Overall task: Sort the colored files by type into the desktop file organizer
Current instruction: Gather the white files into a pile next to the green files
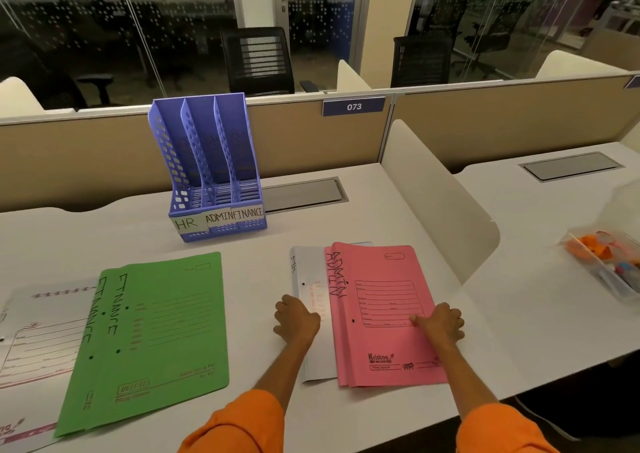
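A blue three-slot file organizer [214,189] stands at the back of the desk, labelled HR, ADMIN and FINANCE; its slots look empty. Two stacked green files [166,331] marked FINANCE lie at the left, over white files [38,331]. At the centre right, pink files [384,310] marked ADMIN lie on a white file [308,269] marked HR. My left hand [296,319] rests flat on the white file's left part. My right hand [441,322] presses on the top pink file near its right edge. Neither hand lifts anything.
A white curved divider [436,196] borders the desk on the right. Beyond it stands a clear box [609,265] with orange items. A grey cable hatch [301,194] lies behind the organizer, next to the beige partition [311,137].
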Tool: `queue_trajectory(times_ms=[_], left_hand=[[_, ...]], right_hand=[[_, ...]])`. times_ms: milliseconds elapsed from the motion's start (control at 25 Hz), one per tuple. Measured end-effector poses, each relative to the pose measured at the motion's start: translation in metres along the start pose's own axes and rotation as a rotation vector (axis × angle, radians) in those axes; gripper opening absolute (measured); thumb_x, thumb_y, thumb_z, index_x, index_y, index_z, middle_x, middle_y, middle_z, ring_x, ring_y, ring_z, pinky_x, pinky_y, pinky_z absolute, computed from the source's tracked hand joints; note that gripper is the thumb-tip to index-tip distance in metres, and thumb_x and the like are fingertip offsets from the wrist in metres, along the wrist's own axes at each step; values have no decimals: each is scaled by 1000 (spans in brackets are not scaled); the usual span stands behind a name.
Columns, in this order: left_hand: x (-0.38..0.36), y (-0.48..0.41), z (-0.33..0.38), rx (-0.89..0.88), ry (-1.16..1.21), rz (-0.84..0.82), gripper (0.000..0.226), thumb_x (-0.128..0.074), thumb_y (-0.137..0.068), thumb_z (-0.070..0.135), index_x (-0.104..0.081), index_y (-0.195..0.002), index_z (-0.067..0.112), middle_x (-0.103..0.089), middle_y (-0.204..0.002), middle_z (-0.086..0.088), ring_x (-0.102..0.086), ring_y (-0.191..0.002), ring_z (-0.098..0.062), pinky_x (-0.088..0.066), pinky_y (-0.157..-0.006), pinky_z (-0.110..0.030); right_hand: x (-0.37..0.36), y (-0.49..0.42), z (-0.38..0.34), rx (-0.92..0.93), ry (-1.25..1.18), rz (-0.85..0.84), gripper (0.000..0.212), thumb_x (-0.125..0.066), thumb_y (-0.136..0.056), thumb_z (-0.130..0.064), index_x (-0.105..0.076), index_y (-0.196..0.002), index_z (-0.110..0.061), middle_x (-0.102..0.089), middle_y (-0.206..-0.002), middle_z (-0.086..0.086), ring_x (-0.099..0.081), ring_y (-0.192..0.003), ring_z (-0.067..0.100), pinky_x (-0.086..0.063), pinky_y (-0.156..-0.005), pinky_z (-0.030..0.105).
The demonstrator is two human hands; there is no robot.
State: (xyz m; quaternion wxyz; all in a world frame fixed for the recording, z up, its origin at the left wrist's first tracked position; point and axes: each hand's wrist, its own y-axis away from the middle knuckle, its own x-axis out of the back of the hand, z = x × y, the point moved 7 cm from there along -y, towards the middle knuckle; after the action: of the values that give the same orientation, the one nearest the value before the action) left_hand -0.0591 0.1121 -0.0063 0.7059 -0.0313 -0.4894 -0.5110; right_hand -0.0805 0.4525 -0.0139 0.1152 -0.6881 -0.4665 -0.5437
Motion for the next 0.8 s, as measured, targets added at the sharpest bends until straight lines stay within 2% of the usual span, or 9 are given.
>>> queue_trajectory(times_ms=[120,200,440,640,720,800], left_hand=[[-3,-4,-10,114,86,-86,78,-79,-78,24,-31,-136,2,-44,-137,-18,-45,-128,-34,-43,-103,-49],[-5,-7,-12,138,94,-97,80,-80,-77,26,-32,-136,2,-46,-135,-17,-46,-126,-35,-43,-102,-50],[-8,-21,-17,183,284,-106,61,-85,-71,26,-55,-118,2,-60,-122,-18,-55,-116,-36,-48,-99,-47],[-12,-21,-15,97,531,-140,42,-77,-74,4,-60,-111,-5,-65,-116,-21,-66,-100,-35,-59,-85,-40],[-10,-18,-15,88,583,-146,36,-74,-77,3,-58,-108,-2,-67,-111,-18,-67,-94,-33,-59,-79,-39],[-4,-17,-16,73,585,-125,33,-72,-78,4,-56,-107,1,-66,-106,-15,-66,-83,-27,-57,-67,-33]], right_hand=[[0,1,0,17,7,10,68,-84,-71,-34,-50,-117,2,-46,-125,26,-44,-118,43,-40,-97,52],[1,2,-1,22,15,14,67,-83,-71,-34,-50,-117,2,-47,-124,26,-44,-117,42,-41,-96,51],[0,5,-2,48,30,39,62,-81,-74,-34,-50,-115,0,-48,-122,24,-45,-115,40,-42,-94,50],[0,4,-2,50,36,44,63,-82,-73,-34,-49,-115,0,-48,-122,25,-46,-115,41,-42,-94,51],[-1,3,-3,53,27,39,64,-83,-72,-33,-49,-115,0,-48,-122,25,-45,-115,41,-42,-95,51],[-3,4,-4,51,11,30,64,-84,-71,-33,-49,-115,0,-48,-122,25,-45,-115,41,-41,-95,50]])
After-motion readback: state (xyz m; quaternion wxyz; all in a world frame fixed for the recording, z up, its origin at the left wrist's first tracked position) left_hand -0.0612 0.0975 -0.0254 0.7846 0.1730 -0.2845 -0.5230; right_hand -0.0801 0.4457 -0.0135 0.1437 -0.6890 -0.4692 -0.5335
